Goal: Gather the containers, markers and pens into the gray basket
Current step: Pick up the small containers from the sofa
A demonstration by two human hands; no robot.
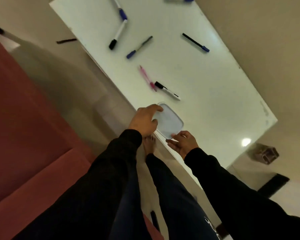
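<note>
Watching from the head view: both hands at the near edge of the white desk (215,94), on a clear square container (169,122) with rounded corners. Left hand (145,121) rests over its left side, fingers loosely curved along the rim. Right hand (182,142) pinches the near corner between thumb and fingertips. Container sits flat on the desk (lid or tub, I cannot tell). Further up lie scattered markers: a white one with black cap (167,90) touching a pink pen (146,77), a blue-capped marker (139,47), a black pen with blue cap (196,42), and two white markers (119,23) meeting at an angle. I see dark sleeves and a bare foot (149,144) on the floor.
</note>
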